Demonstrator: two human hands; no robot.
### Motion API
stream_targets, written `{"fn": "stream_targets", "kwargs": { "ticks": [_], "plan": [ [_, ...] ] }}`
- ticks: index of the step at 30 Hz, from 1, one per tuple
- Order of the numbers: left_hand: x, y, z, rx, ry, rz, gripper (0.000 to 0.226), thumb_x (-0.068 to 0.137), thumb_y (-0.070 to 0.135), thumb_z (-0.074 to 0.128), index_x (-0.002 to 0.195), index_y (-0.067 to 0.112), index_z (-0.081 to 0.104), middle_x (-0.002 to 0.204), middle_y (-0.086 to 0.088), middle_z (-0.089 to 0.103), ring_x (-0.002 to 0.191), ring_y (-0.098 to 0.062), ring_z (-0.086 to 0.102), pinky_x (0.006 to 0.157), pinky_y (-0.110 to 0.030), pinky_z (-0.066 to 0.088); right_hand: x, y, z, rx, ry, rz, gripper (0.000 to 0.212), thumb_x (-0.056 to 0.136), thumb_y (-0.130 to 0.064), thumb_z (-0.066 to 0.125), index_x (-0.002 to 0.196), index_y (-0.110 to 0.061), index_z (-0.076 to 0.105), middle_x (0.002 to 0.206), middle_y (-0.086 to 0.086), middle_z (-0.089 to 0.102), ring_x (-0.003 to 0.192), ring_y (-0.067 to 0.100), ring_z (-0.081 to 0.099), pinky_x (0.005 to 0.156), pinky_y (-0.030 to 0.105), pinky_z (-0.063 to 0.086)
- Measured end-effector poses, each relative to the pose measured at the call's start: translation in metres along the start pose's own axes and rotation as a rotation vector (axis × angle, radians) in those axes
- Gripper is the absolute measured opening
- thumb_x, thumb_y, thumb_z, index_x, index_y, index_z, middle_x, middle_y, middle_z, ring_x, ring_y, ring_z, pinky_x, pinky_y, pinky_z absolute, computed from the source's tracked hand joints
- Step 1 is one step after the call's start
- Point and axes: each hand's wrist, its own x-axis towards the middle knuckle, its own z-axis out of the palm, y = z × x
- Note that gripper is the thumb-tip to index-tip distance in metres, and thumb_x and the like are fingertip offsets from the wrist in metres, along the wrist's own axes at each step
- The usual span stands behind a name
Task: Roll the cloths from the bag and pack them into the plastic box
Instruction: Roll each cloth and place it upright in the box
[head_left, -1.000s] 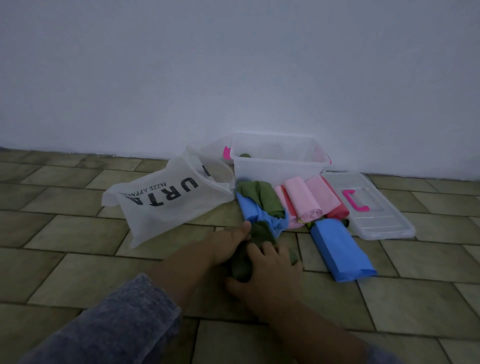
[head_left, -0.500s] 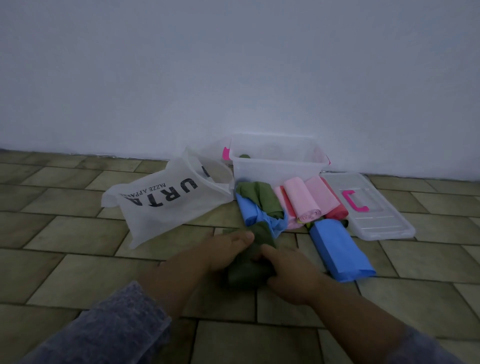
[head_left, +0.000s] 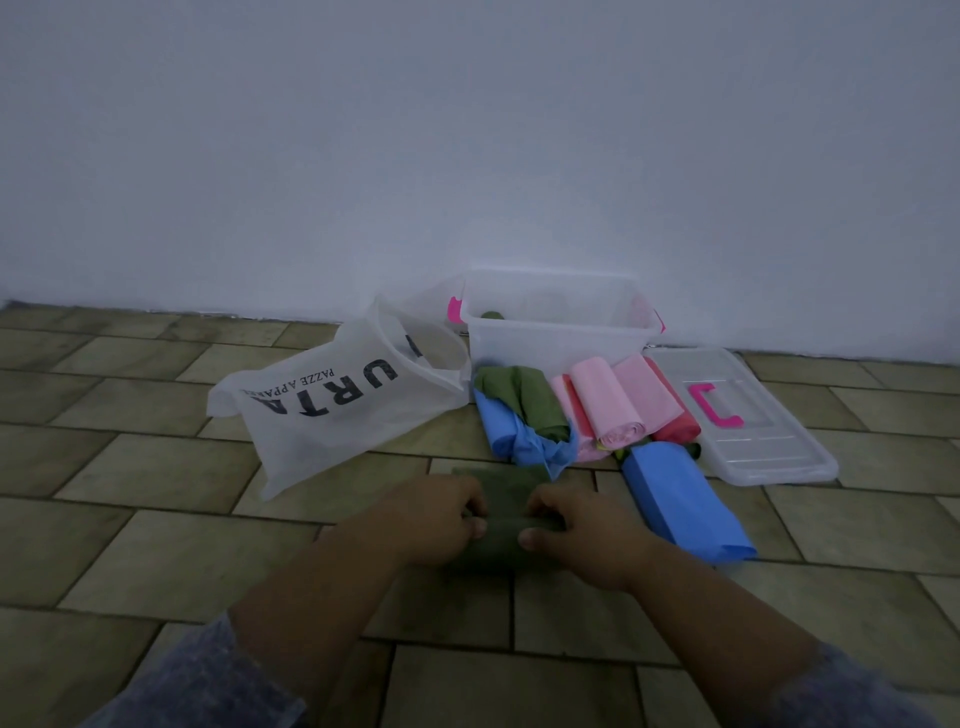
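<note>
Two bare forearms, left hand (head_left: 436, 519) and right hand (head_left: 582, 535) uncovered; grey speckled knit sleeves (head_left: 197, 680) pushed up both arms.

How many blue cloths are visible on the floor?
2. One blue cloth lies crumpled under the green roll before the box; the other blue cloth lies right of the hands. More may be hidden.

tiled floor (head_left: 156, 519), pale wall (head_left: 467, 130)
</note>
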Motion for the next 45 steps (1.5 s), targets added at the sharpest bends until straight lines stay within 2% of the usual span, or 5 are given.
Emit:
{"fn": "stream_targets", "kwargs": {
  "ticks": [8, 16, 24, 38, 45],
  "plan": [
    [0.009, -0.008, 0.011, 0.089, 0.101, -0.091, 0.040, 0.086, 0.059, 0.046, 0.121, 0.039, 0.048, 0.120, 0.008, 0.058, 0.112, -0.014, 0.050, 0.105, -0.046, 0.023, 0.001, -0.007, 0.012, -0.363, 0.350, -0.140, 0.027, 0.090, -0.051, 0.041, 0.108, -0.034, 0.051, 0.101, -0.008, 0.045, 0.087, 0.007, 0.036, 0.076, 0.026, 0.030],
    [0.017, -0.011, 0.012, -0.085, 0.319, -0.344, 0.063, 0.082, 0.069, 0.041, 0.122, 0.021, 0.051, 0.120, -0.007, 0.055, 0.099, -0.021, 0.054, 0.079, -0.035, 0.044, 0.008, -0.012, 0.006, -0.433, 0.214, -0.106, 0.043, 0.085, -0.052, 0.050, 0.124, -0.035, 0.045, 0.118, -0.005, 0.057, 0.103, 0.017, 0.054, 0.089, 0.036, 0.042],
    [0.032, 0.017, 0.028, -0.645, 0.343, -0.451, 0.063, 0.088, 0.042, 0.056, 0.143, 0.022, 0.032, 0.142, -0.008, 0.038, 0.097, -0.017, 0.049, 0.069, -0.028, 0.041, 0.009, -0.018, -0.001, 0.023, -0.013, 0.096, 0.032, 0.090, -0.040, 0.055, 0.120, -0.028, 0.051, 0.112, -0.005, 0.059, 0.084, 0.005, 0.051, 0.060, 0.016, 0.037],
    [0.032, 0.036, 0.011, -1.652, 0.388, -0.346, 0.035, 0.079, 0.004, 0.064, 0.100, 0.031, 0.070, 0.104, -0.006, 0.065, 0.090, -0.025, 0.065, 0.058, -0.031, 0.055, 0.010, -0.016, -0.013, 0.831, -0.140, 0.206, 0.041, 0.077, -0.029, 0.075, 0.111, -0.021, 0.054, 0.102, 0.000, 0.067, 0.093, 0.014, 0.066, 0.077, 0.029, 0.054],
    [0.082, 0.039, -0.055, -0.836, 0.649, -0.047, 0.045, 0.092, 0.038, 0.053, 0.135, 0.028, 0.043, 0.138, 0.005, 0.044, 0.116, -0.013, 0.046, 0.099, -0.033, 0.037, 0.040, -0.008, -0.109, 0.795, -0.018, 0.124, 0.020, 0.082, -0.015, 0.069, 0.100, -0.022, 0.061, 0.090, 0.012, 0.064, 0.072, 0.027, 0.063, 0.054, 0.030, 0.049]
  ]
}}
